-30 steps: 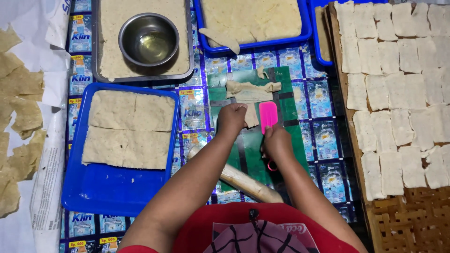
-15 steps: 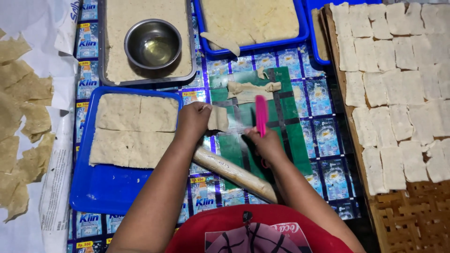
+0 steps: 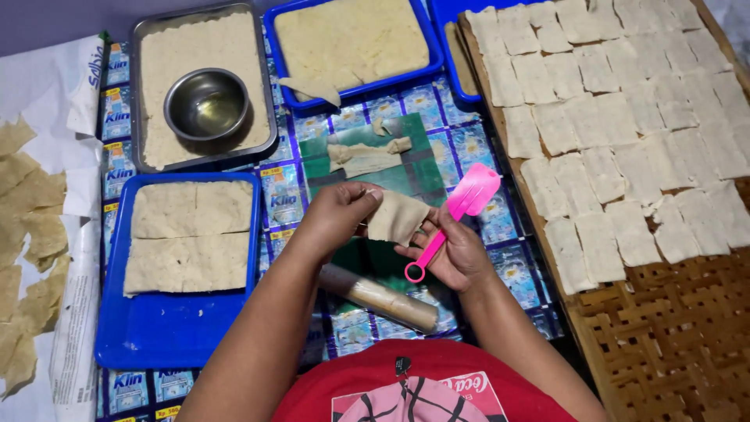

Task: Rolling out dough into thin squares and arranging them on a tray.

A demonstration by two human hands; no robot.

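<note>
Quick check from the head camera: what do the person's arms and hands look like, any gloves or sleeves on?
Both arms are bare from what shows, with no sleeves reaching the forearms. The left hand and right hand are ungloved; no rings, watch or bands are visible. A red printed garment sits at the frame's bottom.

Home food-prep floor: dough trays (image 3: 125,344), woven drying rack (image 3: 672,336).
</note>
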